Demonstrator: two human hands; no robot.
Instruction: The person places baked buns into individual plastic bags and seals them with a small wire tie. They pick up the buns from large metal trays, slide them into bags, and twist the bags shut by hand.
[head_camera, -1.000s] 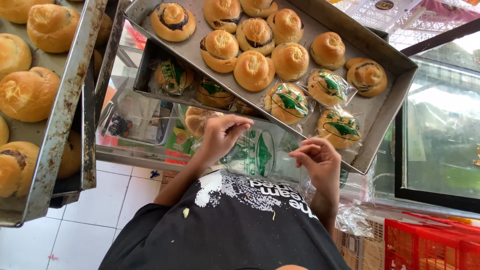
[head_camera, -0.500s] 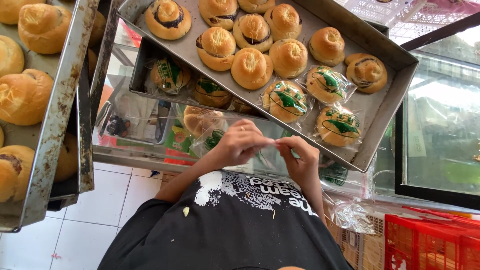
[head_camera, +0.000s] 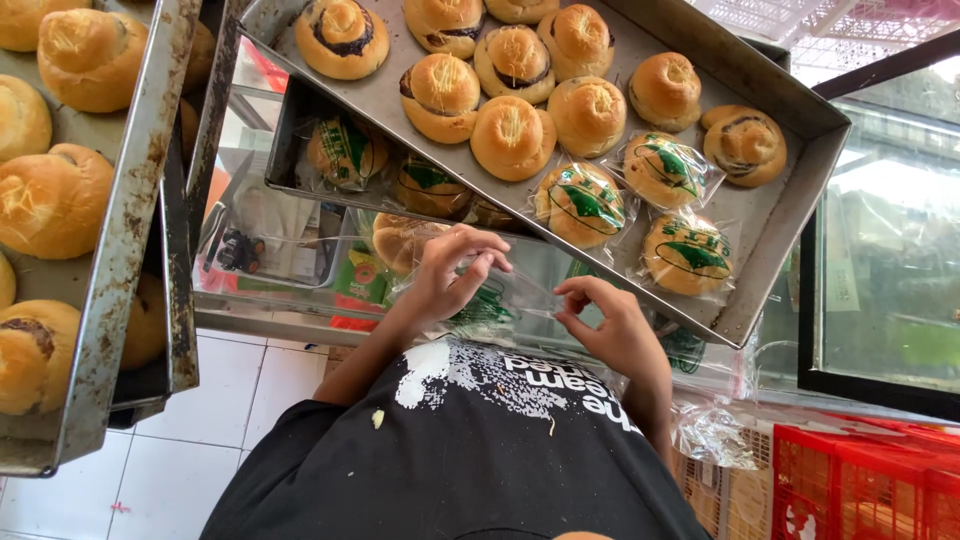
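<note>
My left hand and my right hand are close together in front of my black shirt. Both pinch a clear plastic bag with a green print, which is stretched between the fingers. Just above the hands a slanted metal tray holds several bare golden buns and three buns wrapped in green-printed bags. A lower tray behind my left hand holds more wrapped buns.
At the left, another metal tray is full of bare buns. Loose clear bags lie by my right arm. A red plastic crate stands at the bottom right, and a glass case front above it. White floor tiles show below.
My hands came together from apart, the right one moving left and up. Both now grip the clear bag, and my left fingers have spread along its edge.
</note>
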